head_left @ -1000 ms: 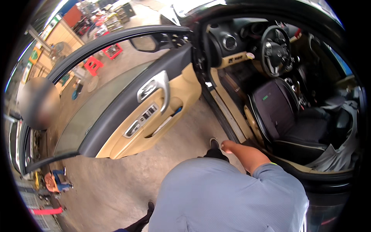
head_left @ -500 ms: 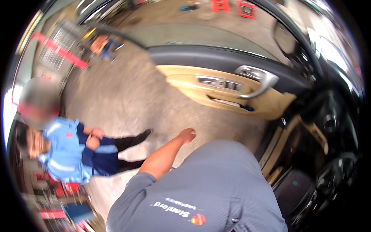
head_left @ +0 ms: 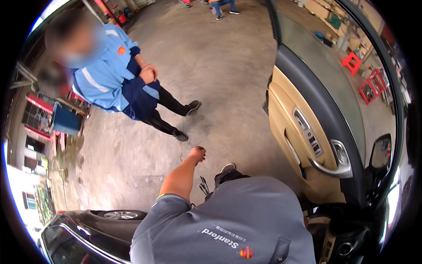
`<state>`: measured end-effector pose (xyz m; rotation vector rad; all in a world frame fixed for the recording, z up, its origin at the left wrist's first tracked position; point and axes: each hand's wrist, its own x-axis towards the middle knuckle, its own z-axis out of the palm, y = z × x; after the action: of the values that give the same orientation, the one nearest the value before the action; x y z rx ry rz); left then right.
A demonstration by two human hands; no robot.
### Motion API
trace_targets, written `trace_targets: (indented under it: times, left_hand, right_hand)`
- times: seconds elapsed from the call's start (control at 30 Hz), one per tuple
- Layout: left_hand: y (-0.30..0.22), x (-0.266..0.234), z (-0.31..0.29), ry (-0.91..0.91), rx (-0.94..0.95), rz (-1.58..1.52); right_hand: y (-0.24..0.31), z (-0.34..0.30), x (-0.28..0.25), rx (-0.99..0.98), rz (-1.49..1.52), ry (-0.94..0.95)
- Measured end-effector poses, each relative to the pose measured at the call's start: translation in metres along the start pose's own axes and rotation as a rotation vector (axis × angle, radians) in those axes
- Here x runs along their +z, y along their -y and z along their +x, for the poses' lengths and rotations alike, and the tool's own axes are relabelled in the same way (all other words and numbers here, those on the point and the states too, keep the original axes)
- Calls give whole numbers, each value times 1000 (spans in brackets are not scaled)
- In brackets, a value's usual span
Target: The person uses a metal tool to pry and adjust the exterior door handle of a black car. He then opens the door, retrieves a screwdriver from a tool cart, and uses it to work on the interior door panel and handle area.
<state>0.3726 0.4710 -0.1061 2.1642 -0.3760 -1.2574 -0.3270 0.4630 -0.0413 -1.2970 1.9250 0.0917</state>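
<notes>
My left arm reaches forward from a grey short sleeve. At its end my left hand (head_left: pixel 198 154) hangs in the air above the concrete floor, its fingers curled in, and nothing shows in them. Beyond it are the black shoes of a person in a light and dark blue work uniform (head_left: pixel 127 88), whose hands are clasped in front. My right hand is out of view. Off to the right, the car door (head_left: pixel 281 94) stands wide, with a beige panel, window switches (head_left: pixel 307 132) and a silver door handle (head_left: pixel 338 163). Neither of my visible arms touches it.
A dark car (head_left: pixel 88 229) is parked at the lower left. A blue bin (head_left: pixel 66 119) stands by red frames at the left. Past the door window are a red stool (head_left: pixel 351 63) and a red cart (head_left: pixel 372 86). The door mirror (head_left: pixel 380 152) juts out at the right.
My view has turned left, so the door now lies further right and the uniformed person appears higher and nearer the middle. The parked car has come into view. My left hand remains curled.
</notes>
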Motion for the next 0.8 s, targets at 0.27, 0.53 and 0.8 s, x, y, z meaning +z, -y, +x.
trace_targets:
  times: [0.27, 0.53, 0.8]
  left_hand:
    - [-53, -99, -11, -204, 65, -689]
    - [-89, -98, 48, 5, 99, -635]
    - [-52, -76, 156, 446, 786, 945]
  right_hand:
    - [86, 93, 23, -416, -158, -6]
    - [129, 74, 97, -352, -122, 165]
    - [87, 76, 147, -190, -387, 71]
